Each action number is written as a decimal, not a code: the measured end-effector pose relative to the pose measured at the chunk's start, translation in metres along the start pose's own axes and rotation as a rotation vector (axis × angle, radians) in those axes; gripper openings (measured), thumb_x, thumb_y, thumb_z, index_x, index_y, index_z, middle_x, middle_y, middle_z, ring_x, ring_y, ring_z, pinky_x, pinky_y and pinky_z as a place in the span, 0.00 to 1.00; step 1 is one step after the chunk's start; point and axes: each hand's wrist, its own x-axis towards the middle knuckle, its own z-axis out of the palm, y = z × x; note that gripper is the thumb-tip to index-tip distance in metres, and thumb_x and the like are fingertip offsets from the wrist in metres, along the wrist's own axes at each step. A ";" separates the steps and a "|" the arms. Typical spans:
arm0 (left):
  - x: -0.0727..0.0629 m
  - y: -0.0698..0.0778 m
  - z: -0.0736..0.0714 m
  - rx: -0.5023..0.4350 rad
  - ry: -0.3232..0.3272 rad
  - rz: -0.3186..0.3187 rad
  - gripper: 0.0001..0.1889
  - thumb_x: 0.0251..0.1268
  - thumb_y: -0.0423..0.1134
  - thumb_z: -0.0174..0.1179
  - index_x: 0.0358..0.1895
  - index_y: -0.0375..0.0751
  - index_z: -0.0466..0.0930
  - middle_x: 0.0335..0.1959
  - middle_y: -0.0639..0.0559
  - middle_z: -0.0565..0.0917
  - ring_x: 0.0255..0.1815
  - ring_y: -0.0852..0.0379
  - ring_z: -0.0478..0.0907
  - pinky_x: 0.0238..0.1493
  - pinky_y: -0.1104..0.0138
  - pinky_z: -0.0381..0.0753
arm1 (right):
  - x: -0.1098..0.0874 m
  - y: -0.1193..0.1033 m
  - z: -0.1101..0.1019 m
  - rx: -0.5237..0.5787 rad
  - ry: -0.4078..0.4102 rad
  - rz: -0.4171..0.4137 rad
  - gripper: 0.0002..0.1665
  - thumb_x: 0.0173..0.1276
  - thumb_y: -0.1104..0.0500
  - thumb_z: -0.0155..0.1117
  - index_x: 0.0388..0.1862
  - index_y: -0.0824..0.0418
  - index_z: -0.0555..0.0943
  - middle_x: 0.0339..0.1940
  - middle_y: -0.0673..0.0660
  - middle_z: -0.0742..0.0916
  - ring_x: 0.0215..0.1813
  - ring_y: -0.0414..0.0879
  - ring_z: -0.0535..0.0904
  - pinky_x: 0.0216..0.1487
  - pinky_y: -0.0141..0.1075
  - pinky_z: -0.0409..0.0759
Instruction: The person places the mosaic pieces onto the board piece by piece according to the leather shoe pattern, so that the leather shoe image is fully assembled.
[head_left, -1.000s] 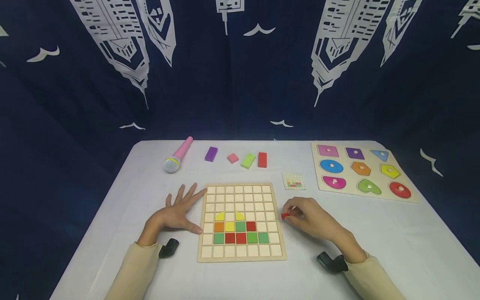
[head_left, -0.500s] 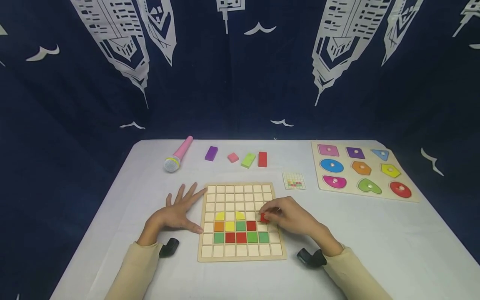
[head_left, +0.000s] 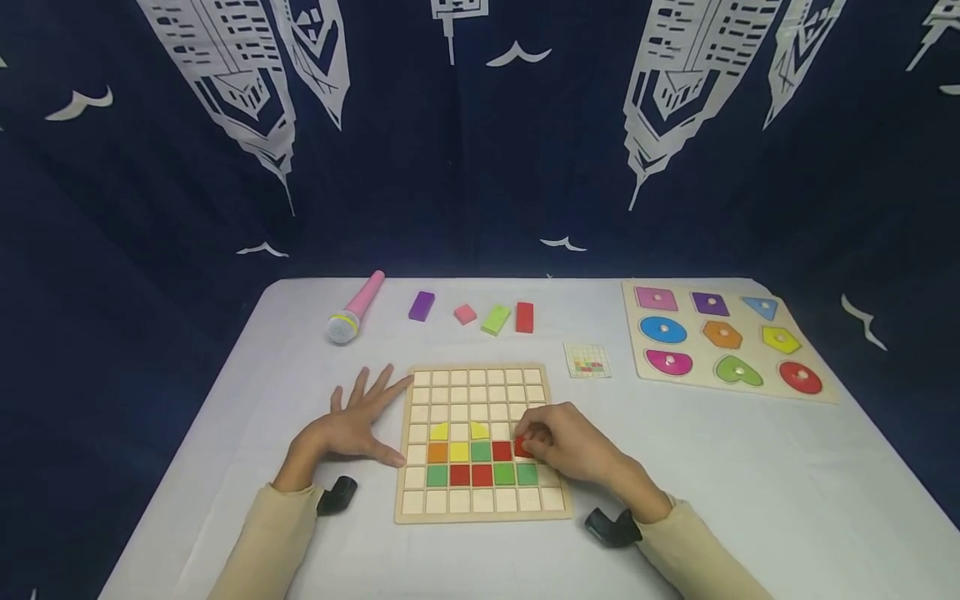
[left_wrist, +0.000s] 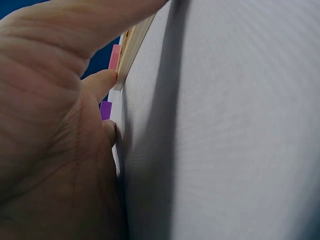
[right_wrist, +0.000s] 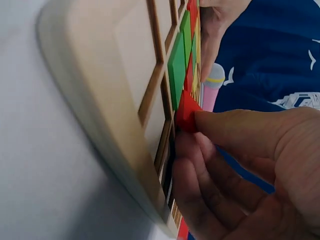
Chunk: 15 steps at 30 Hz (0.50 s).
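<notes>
A wooden grid board lies flat on the table. Its cells hold colored tiles: two yellow quarter-round ones, an orange, a yellow, and several red and green squares. Between thumb and fingers, my right hand pinches a red tile, tilted over a cell beside the green tile in the right wrist view. In the head view, that tile sits right of another red tile, partly covered by the fingers. My left hand is spread, its thumb and index fingertip touching the board's left edge.
Behind the board lie a pink toy microphone and blocks in purple, pink, lime green and red. A small pattern card rests back right, near a shape puzzle. A dark blue curtain hangs behind.
My right hand has carried the red tile left from beside the board onto the grid, then slightly down to a cell in the row of tiles. My left hand stays put.
</notes>
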 end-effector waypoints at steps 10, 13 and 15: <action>0.001 0.000 0.001 0.004 0.006 -0.015 0.69 0.32 0.63 0.80 0.82 0.55 0.47 0.83 0.40 0.34 0.80 0.30 0.21 0.69 0.27 0.21 | -0.004 -0.014 0.009 -0.134 0.082 0.029 0.06 0.60 0.70 0.72 0.37 0.65 0.90 0.35 0.51 0.88 0.40 0.39 0.81 0.36 0.27 0.79; 0.001 0.000 0.001 0.003 0.009 -0.015 0.69 0.32 0.63 0.80 0.82 0.55 0.47 0.83 0.40 0.34 0.80 0.30 0.21 0.69 0.27 0.21 | -0.006 -0.023 0.011 -0.203 0.078 0.082 0.09 0.60 0.69 0.73 0.40 0.66 0.90 0.36 0.52 0.89 0.40 0.40 0.82 0.35 0.28 0.79; 0.001 0.000 0.001 -0.002 0.009 -0.012 0.69 0.32 0.63 0.81 0.82 0.55 0.47 0.83 0.39 0.34 0.80 0.29 0.21 0.68 0.27 0.22 | -0.009 -0.029 0.013 -0.262 0.073 0.096 0.09 0.60 0.68 0.73 0.40 0.65 0.91 0.36 0.52 0.89 0.39 0.40 0.82 0.35 0.30 0.80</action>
